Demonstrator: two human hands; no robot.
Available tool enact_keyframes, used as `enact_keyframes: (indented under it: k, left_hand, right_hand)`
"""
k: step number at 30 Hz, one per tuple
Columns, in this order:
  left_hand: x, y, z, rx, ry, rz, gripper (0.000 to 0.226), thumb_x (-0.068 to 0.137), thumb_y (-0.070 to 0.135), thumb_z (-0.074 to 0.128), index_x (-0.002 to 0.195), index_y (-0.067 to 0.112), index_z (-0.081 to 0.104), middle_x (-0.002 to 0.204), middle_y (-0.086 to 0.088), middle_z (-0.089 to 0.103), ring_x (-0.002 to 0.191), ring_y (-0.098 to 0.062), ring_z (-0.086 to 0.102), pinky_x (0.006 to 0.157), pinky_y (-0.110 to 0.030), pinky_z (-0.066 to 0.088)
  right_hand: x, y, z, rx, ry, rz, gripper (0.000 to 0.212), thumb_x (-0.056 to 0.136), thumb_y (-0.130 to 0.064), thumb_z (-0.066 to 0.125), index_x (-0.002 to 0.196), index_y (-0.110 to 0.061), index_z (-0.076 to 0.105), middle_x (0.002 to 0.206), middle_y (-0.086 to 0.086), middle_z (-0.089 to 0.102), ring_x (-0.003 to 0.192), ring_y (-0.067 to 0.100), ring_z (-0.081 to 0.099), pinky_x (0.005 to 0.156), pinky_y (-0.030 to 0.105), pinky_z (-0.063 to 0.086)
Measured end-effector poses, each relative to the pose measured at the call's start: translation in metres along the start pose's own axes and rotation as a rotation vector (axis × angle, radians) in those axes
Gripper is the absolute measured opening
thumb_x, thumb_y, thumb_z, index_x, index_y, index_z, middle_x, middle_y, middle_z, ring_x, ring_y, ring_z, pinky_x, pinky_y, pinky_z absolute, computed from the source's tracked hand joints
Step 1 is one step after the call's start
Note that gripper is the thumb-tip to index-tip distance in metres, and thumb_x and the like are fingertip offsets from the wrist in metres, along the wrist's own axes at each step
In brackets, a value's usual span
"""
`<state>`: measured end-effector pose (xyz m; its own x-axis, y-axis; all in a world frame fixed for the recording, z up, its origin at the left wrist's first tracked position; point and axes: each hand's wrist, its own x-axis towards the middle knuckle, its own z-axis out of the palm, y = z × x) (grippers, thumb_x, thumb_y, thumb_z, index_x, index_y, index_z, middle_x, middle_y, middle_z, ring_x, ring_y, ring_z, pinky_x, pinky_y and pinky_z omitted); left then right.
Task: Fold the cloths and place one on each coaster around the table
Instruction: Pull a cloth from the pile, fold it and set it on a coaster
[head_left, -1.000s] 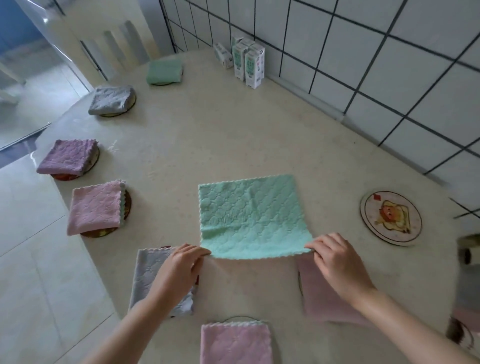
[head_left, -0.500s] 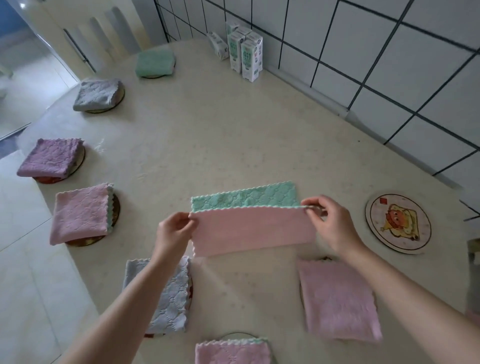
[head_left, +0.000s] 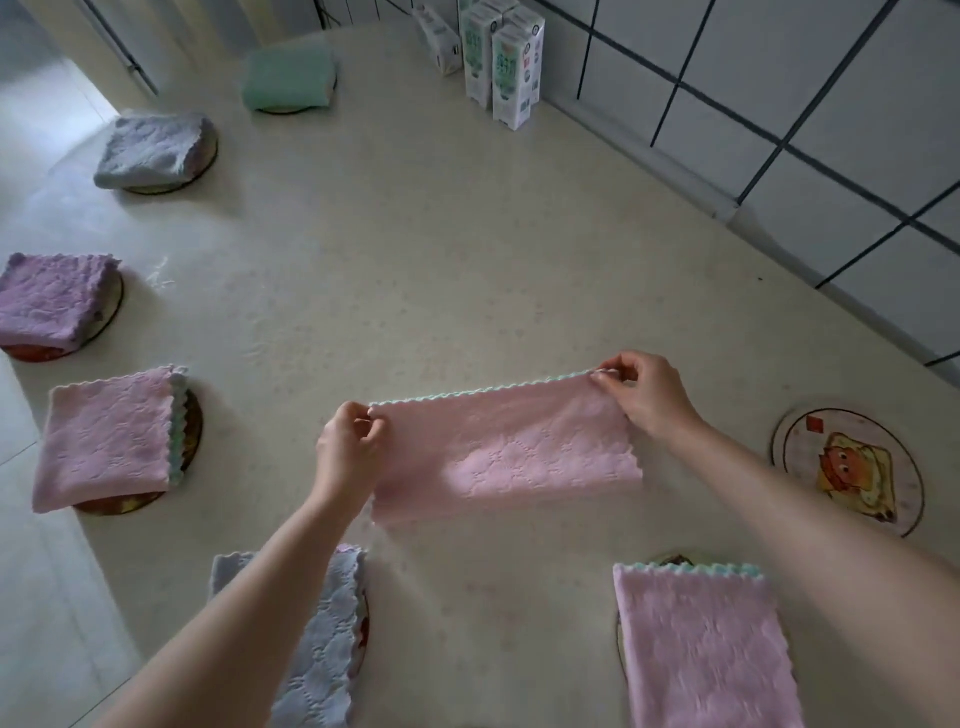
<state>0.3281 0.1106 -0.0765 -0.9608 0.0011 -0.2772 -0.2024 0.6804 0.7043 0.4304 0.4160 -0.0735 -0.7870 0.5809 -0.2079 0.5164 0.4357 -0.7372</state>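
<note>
Six folded cloths (head_left: 104, 436) sit on coasters (head_left: 195, 426) along left and bottom; centre, left hand (head_left: 348, 452) and right hand (head_left: 647, 397) pinch the half-folded pink cloth (head_left: 504, 452) by its top corners; bare coaster (head_left: 847, 470), right, awaits it.

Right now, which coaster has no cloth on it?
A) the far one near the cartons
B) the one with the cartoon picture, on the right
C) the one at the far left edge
B: the picture coaster lies bare to the right of the right hand, which pinches the pink cloth; the green cloth and the purple cloth cover the other two.
</note>
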Motion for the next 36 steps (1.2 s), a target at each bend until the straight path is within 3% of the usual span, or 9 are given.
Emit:
enact_keyframes:
  k: [14, 19, 21, 24, 26, 28, 31, 36]
  left_hand:
    - [0.01, 0.006, 0.004, 0.151, 0.021, 0.004, 0.018, 0.089, 0.024, 0.051, 0.09, 0.009, 0.062, 0.088, -0.012, 0.067, 0.085, -0.03, 0.059, 0.073, -0.034, 0.043]
    - [0.012, 0.0, -0.009, 0.076, 0.028, -0.087, 0.026, 0.082, 0.042, 0.058, 0.083, 0.015, 0.059, 0.08, -0.004, 0.068, 0.078, -0.028, 0.064, 0.074, -0.038, 0.054]
    - [-0.005, -0.001, -0.017, 0.168, 0.102, 0.019, 0.024, 0.085, 0.039, 0.06, 0.086, 0.015, 0.057, 0.083, 0.0, 0.065, 0.078, -0.024, 0.061, 0.073, -0.034, 0.05]
    - [-0.054, 0.003, -0.013, 0.211, 0.143, 0.364, 0.015, 0.092, 0.022, 0.055, 0.1, 0.01, 0.06, 0.099, -0.005, 0.06, 0.093, -0.023, 0.054, 0.077, -0.034, 0.042]
    - [-0.085, -0.001, 0.001, 0.26, -0.052, 0.619, 0.031, 0.093, 0.023, 0.048, 0.118, 0.008, 0.058, 0.123, -0.009, 0.058, 0.117, -0.026, 0.05, 0.097, -0.04, 0.04]
    - [-0.106, -0.01, 0.02, 0.446, -0.275, 0.78, 0.05, 0.094, 0.034, 0.038, 0.14, 0.013, 0.043, 0.15, -0.004, 0.037, 0.142, -0.023, 0.026, 0.116, -0.04, 0.021]
    - [-0.128, -0.019, 0.039, 0.606, -0.369, 0.718, 0.061, 0.095, 0.048, 0.026, 0.151, 0.024, 0.018, 0.159, 0.009, 0.009, 0.147, -0.014, -0.003, 0.119, -0.04, -0.001]
    - [-0.136, -0.033, 0.037, 0.678, -0.328, 0.658, 0.057, 0.095, 0.045, 0.03, 0.15, 0.028, 0.022, 0.158, 0.01, 0.011, 0.147, -0.016, 0.002, 0.118, -0.047, 0.007]
  right_hand:
    - [0.006, -0.01, 0.006, -0.168, -0.003, 0.042, 0.021, 0.084, -0.029, 0.067, 0.08, -0.008, 0.062, 0.075, 0.003, 0.062, 0.073, 0.02, 0.055, 0.062, 0.024, 0.031]
    - [-0.014, -0.013, -0.008, -0.029, 0.229, 0.018, 0.014, 0.092, -0.018, 0.052, 0.099, -0.008, 0.06, 0.093, 0.008, 0.069, 0.088, 0.023, 0.064, 0.068, 0.017, 0.036]
    - [-0.035, -0.014, -0.015, -0.05, 0.244, -0.112, 0.019, 0.094, -0.015, 0.049, 0.109, -0.008, 0.058, 0.107, 0.008, 0.067, 0.1, 0.021, 0.062, 0.083, 0.02, 0.043]
    - [-0.079, -0.016, -0.006, -0.185, 0.147, -0.362, 0.03, 0.093, -0.009, 0.048, 0.121, -0.004, 0.055, 0.12, 0.011, 0.06, 0.113, 0.022, 0.054, 0.099, 0.025, 0.037]
    - [-0.104, -0.013, 0.011, -0.289, 0.032, -0.485, 0.04, 0.091, -0.013, 0.043, 0.128, -0.003, 0.052, 0.129, 0.013, 0.056, 0.123, 0.022, 0.048, 0.106, 0.026, 0.031]
    - [-0.118, -0.009, 0.029, -0.409, -0.045, -0.572, 0.046, 0.09, -0.018, 0.039, 0.132, -0.003, 0.049, 0.135, 0.012, 0.052, 0.129, 0.025, 0.044, 0.111, 0.031, 0.028]
    - [-0.13, 0.0, 0.049, -0.573, -0.128, -0.597, 0.049, 0.09, -0.021, 0.04, 0.137, -0.006, 0.045, 0.141, 0.01, 0.047, 0.134, 0.028, 0.039, 0.11, 0.04, 0.031]
    - [-0.143, 0.019, 0.047, -0.751, -0.176, -0.587, 0.055, 0.083, -0.015, 0.048, 0.138, -0.019, 0.046, 0.146, 0.001, 0.043, 0.134, 0.023, 0.04, 0.108, 0.045, 0.036]
